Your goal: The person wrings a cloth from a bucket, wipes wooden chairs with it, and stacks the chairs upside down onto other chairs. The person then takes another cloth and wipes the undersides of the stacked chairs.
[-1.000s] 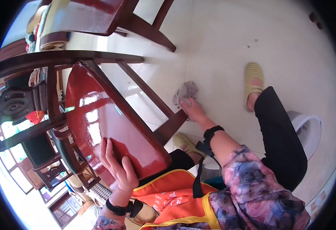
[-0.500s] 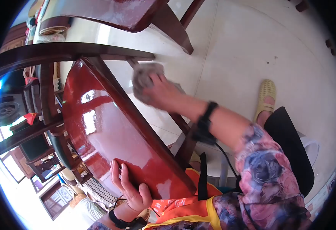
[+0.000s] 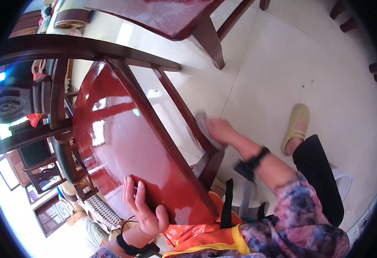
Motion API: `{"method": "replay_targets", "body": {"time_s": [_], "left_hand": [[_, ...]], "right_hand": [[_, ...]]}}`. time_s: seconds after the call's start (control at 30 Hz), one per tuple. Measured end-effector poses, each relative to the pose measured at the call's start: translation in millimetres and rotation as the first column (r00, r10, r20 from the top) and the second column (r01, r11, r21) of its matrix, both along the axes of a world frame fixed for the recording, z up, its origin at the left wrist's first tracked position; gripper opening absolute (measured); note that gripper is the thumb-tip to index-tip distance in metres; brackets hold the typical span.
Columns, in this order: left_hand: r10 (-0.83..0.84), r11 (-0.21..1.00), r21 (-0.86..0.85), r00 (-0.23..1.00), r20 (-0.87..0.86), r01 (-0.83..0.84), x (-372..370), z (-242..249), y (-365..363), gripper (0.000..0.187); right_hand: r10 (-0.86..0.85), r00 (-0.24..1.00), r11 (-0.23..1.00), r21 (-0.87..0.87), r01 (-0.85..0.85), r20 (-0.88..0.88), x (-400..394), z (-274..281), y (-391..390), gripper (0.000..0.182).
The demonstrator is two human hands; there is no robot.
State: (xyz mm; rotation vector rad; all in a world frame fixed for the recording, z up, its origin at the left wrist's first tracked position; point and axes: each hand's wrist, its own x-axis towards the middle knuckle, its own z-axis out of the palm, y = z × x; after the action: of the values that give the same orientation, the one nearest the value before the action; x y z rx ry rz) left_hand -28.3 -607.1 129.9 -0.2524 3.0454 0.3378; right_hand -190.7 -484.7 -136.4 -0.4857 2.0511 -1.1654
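A dark red wooden chair with a glossy seat (image 3: 124, 137) fills the left and middle of the view. My left hand (image 3: 147, 210) lies on the near part of the seat, with its fingers stretched out and the thumb apart. My right hand (image 3: 220, 131) is closed on a grey cloth (image 3: 203, 122), somewhat blurred by motion. The cloth presses against the lower rail (image 3: 177, 99) of the chair, close to where that rail meets a leg (image 3: 210, 165). Part of the cloth is hidden behind the fingers.
Another glossy red chair (image 3: 167, 19) stands at the top on the pale tiled floor (image 3: 266, 64). My foot in a yellow-green shoe (image 3: 298, 122) is at the right. More dark furniture (image 3: 35, 159) is at the left, and chair legs (image 3: 343, 17) show at the upper right.
My right hand has moved with the cloth along the lower rail, down and to the right, nearer to me. My left hand stays on the seat. The view has shifted slightly.
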Motion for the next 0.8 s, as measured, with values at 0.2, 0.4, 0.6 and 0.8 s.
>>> {"method": "replay_targets", "body": {"time_s": [0.2, 0.4, 0.6, 0.8], "left_hand": [[0.005, 1.000, 0.019, 1.000, 0.022, -0.006, 6.0, 2.3, -1.5, 0.063], [-0.021, 1.000, 0.012, 0.997, 0.075, 0.020, 5.9, 5.2, -4.4, 0.067], [-0.074, 0.996, -0.039, 0.994, 0.079, 0.078, -2.2, 4.4, -0.1, 0.061], [-0.054, 0.998, -0.037, 0.998, 0.037, 0.055, -4.1, 2.0, 3.5, 0.058]], "right_hand": [[-0.189, 0.980, 0.899, -0.413, 0.148, -0.060, -55.0, 54.1, -51.2, 0.032], [-0.239, 0.868, 0.947, -0.301, 0.110, -0.435, -107.2, 26.4, -154.0, 0.025], [-0.212, 0.944, 0.883, -0.464, 0.074, -0.252, -68.7, 22.7, -88.0, 0.032], [0.134, 0.991, 0.862, -0.492, -0.122, -0.012, 16.5, 45.4, 35.6, 0.033]]}}
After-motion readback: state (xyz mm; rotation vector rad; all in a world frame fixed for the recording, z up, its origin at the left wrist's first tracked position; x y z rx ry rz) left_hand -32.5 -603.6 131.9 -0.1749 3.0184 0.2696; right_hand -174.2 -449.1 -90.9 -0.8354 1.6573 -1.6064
